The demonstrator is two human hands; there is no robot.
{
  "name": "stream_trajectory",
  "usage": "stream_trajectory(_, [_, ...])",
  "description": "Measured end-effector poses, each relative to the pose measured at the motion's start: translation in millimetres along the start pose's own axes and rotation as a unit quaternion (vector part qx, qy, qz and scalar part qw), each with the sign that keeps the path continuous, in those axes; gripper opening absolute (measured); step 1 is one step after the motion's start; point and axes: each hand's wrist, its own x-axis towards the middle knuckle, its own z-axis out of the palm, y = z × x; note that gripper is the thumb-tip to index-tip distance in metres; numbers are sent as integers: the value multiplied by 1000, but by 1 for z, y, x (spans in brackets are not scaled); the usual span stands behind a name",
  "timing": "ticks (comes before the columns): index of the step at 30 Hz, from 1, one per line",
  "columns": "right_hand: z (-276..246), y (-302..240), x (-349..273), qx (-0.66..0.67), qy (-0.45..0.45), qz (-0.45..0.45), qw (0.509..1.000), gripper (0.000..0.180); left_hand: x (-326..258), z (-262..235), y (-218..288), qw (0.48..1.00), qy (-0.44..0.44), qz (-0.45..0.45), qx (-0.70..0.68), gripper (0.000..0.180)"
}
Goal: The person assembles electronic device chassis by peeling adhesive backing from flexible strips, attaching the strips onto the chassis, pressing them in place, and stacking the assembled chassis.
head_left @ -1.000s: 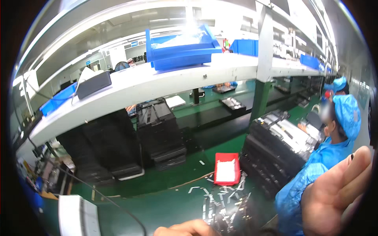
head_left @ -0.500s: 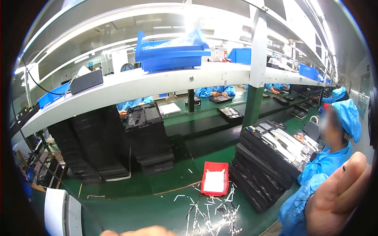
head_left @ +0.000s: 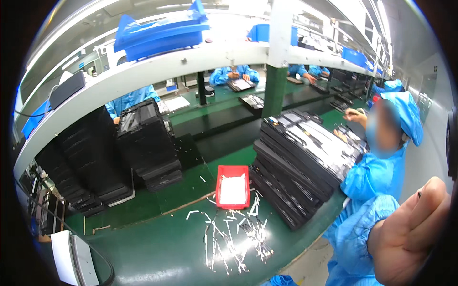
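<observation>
Tabletop [head_left: 148, 255] of glossy green curves across the lower view, catching bright reflections, with the pale aisle floor [head_left: 312, 257] at its right edge. Above it runs a white shelf [head_left: 148, 70], joined to one post [head_left: 274, 90], white on top and green below. Long ceiling lights shine over the room, and a pale wall [head_left: 434, 95] closes the right side.

One red bin [head_left: 233, 170] holding white pieces stands near the middle of the tabletop; loose strips [head_left: 259, 238], too many and tangled to count, lie in front of it. One stack of flat black cases [head_left: 296, 167] leans just right of the bin; one black stack [head_left: 150, 152] stands to the left, with at least two darker stacks [head_left: 98, 157] beyond. One white box [head_left: 71, 260] sits at lower left. At least four blue bins [head_left: 162, 44] rest on the shelf. At least five co-workers [head_left: 381, 171] in blue are visible.

The right hand [head_left: 408, 233] is raised at the right rim, its fingers [head_left: 429, 198] bent; whether they grip anything cannot be told. The left hand is outside the view, so its fingers cannot be judged.
</observation>
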Motion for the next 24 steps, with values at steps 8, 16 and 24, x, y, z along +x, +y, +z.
stream_trajectory(8, [-33,8,-3,-231,168,53,957,27,-11,-53,-77,895,325,-234,195,28])
stream_trajectory(16, [-76,175,-196,53,76,693,715,59,28,-103,-232,874,289,-253,298,102])
stream_trajectory(24, [-52,171,-191,143,162,682,699,51,62,-109,-277,855,381,-249,249,125])
